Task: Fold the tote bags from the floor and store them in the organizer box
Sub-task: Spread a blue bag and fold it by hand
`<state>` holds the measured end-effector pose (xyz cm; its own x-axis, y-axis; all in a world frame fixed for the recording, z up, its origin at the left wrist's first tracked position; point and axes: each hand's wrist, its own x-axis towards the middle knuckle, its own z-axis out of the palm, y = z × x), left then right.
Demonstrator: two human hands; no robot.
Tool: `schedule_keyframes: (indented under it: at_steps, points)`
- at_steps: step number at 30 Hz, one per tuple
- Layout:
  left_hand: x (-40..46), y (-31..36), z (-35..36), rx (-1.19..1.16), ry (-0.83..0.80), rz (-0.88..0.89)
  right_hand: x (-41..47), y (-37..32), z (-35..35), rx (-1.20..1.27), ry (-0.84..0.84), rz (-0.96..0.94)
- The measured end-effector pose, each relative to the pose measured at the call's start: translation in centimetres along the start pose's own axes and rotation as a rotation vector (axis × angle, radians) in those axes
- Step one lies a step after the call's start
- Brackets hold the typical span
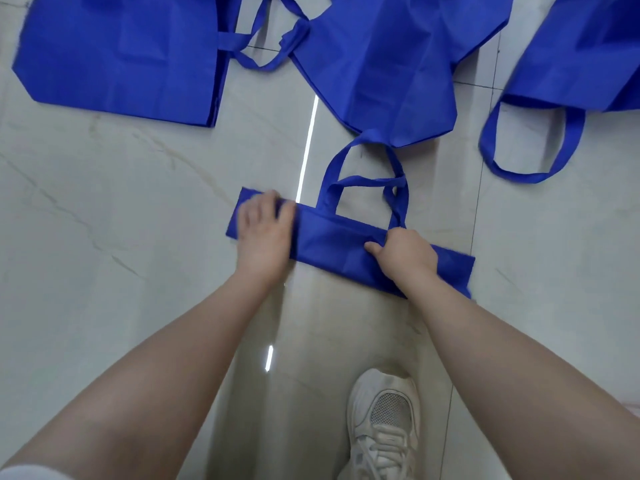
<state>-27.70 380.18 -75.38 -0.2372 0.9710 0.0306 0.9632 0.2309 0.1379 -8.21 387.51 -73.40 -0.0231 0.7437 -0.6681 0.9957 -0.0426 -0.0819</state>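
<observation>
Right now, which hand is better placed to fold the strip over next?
Probably the right hand: it already pinches the folded bag by its handles; the left hand lies flat, pinning the other end.

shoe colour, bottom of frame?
White shoe with a grey mesh toe panel; head view.

The folded tote bag (332,244) at the centre of the frame is a plain royal blue, with handles (367,188) of the same blue. The three flat bags at upper left (117,53), upper middle (384,64) and upper right (581,53) share that solid blue, unpatterned. The floor (104,202) is pale grey-white tile with faint brownish veins, marble-like. The shoe (384,424) at the bottom is off-white with a grey mesh panel, perhaps slightly soiled.
</observation>
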Motion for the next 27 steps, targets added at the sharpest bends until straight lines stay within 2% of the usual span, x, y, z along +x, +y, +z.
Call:
schedule_keyframes:
  at_steps: [2, 5, 7, 9, 12, 17, 22, 23, 25, 27]
  points:
    - [-1.3, 2.1, 0.8, -0.083, -0.131, 0.124, -1.1, -0.3, 1.0, 0.025, 0.013, 0.009]
    - [-3.6, 4.3, 1.6, -0.228, -0.419, 0.008, -1.6, -0.4, 1.4, 0.046, 0.048, 0.003]
    - [-4.3, 4.9, 1.6, -0.237, -0.500, -0.040, -1.7, 0.2, 0.9, -0.101, 0.137, -0.125]
    - [-4.2, 4.8, 1.9, -0.191, -0.535, -0.056, -1.7, 1.6, 0.3, -0.255, 0.242, -0.305]
    - [-3.7, 5.2, 1.8, -0.181, -0.572, -0.093, -1.6, 4.8, -0.5, -0.309, 0.205, -0.375]
    - [-3.0, 5.9, 1.9, -0.104, -0.551, -0.117, -1.6, 9.3, -0.2, -0.336, 0.192, -0.255]
    - [-2.2, 6.0, 1.8, -0.025, -0.595, -0.046, -2.9, 7.6, 1.6, -0.221, 0.291, -0.027]
    - [-1.9, 6.0, 1.8, 0.002, -0.598, -0.017, -3.2, 6.8, 2.1, -0.207, 0.340, -0.061]
    - [-1.4, 5.9, 1.8, 0.035, -0.610, 0.043, -3.9, 4.7, 3.4, -0.255, 0.386, -0.261]
    - [-1.2, 5.7, 1.9, 0.041, -0.622, 0.070, -4.7, 2.6, 4.4, -0.273, 0.301, -0.449]
